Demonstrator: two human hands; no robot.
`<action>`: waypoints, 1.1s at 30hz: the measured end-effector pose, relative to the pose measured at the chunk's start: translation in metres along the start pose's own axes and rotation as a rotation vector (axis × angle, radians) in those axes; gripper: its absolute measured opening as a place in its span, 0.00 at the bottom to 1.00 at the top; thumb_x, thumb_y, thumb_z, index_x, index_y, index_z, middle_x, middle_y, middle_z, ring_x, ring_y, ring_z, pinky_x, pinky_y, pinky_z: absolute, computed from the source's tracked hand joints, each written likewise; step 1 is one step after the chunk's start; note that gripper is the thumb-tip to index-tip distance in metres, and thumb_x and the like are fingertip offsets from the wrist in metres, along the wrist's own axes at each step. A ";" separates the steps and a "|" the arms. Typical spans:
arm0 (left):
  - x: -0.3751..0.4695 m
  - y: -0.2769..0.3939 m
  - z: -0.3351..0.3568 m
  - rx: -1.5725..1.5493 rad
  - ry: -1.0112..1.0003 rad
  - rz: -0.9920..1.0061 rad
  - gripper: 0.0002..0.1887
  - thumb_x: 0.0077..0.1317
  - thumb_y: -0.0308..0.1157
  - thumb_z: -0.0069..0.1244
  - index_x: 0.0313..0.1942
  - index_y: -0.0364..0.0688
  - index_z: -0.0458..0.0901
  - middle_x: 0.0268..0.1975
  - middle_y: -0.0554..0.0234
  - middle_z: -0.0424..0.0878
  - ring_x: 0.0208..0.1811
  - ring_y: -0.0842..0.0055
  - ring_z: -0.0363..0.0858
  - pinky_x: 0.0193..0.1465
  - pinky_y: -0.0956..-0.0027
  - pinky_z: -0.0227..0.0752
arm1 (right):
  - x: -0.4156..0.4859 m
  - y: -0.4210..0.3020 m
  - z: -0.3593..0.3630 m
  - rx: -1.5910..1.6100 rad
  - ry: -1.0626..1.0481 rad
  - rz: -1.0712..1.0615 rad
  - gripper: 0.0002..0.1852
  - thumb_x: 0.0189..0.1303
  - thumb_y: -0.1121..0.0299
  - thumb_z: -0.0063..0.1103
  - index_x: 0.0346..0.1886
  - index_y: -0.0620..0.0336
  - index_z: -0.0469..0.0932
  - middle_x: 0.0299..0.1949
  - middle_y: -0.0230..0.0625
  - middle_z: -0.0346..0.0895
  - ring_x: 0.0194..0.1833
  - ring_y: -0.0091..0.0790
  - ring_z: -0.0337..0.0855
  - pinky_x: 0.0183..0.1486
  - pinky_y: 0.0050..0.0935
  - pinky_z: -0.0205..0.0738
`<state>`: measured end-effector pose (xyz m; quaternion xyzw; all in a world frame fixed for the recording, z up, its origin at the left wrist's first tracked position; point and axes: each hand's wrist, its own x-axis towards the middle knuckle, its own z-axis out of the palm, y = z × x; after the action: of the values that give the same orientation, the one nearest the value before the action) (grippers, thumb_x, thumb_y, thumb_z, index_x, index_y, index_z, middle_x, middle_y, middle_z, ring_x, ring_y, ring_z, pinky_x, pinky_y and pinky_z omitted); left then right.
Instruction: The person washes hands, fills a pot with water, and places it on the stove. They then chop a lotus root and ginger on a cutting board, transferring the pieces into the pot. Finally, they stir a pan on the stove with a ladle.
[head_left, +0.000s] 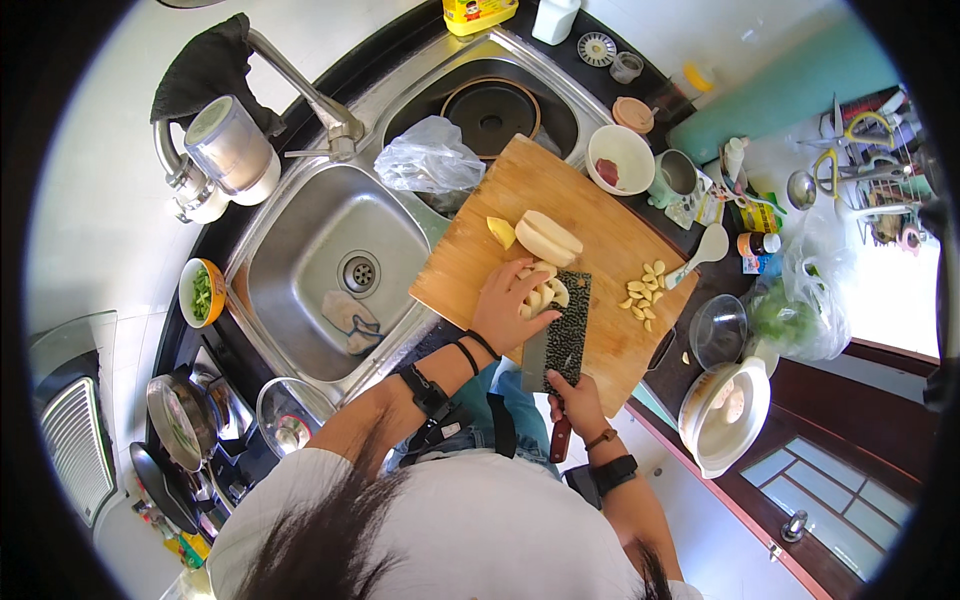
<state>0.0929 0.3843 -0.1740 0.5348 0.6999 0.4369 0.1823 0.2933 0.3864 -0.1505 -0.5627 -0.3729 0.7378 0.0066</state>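
A wooden cutting board (600, 330) bridges the sink edge and the counter. My left hand (506, 304) is curled over cut chunks of a peeled pale root vegetable (553, 294), some with scalloped edges like lotus root. By its handle, my right hand (576, 401) grips a cleaver (568, 330) with a dark hammered-pattern blade. The blade lies along the right side of the chunks, near my left thumb. Beyond my left fingers rest larger peeled pieces (549, 237) and a yellow slice (501, 232). Peeled garlic cloves (643, 292) are scattered at the board's right.
Left of the board is a steel sink basin (300, 247) with a cloth (351, 319). A plastic bag (431, 156) and a dark round pan or lid (491, 112) occupy the far basin. A white bowl with meat (621, 154), a mug (675, 176) and a white pot (724, 420) line the right.
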 end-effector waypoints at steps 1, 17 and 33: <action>-0.003 0.003 0.005 -0.005 0.002 -0.001 0.25 0.46 0.40 0.63 0.45 0.44 0.76 0.53 0.54 0.69 0.54 0.57 0.68 0.56 0.58 0.64 | -0.001 0.001 -0.001 0.009 -0.019 -0.026 0.15 0.60 0.61 0.57 0.25 0.62 0.69 0.13 0.31 0.67 0.10 0.25 0.65 0.13 0.25 0.62; -0.009 0.150 0.085 -0.113 -0.044 0.362 0.21 0.43 0.34 0.63 0.41 0.43 0.78 0.55 0.55 0.71 0.55 0.58 0.68 0.57 0.60 0.63 | -0.105 0.022 -0.079 0.265 0.113 -0.202 0.14 0.61 0.66 0.54 0.23 0.62 0.67 0.12 0.31 0.65 0.09 0.25 0.63 0.12 0.24 0.59; -0.045 0.261 0.285 -0.329 -0.694 0.353 0.21 0.52 0.39 0.58 0.42 0.37 0.77 0.50 0.48 0.72 0.53 0.58 0.69 0.57 0.64 0.63 | -0.231 0.102 -0.196 0.756 0.365 -0.266 0.03 0.53 0.76 0.50 0.28 0.60 0.66 0.17 0.32 0.68 0.13 0.24 0.67 0.17 0.25 0.68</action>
<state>0.4693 0.4741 -0.1303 0.7258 0.4155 0.3614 0.4124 0.5836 0.3199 -0.0347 -0.5891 -0.1386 0.7036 0.3725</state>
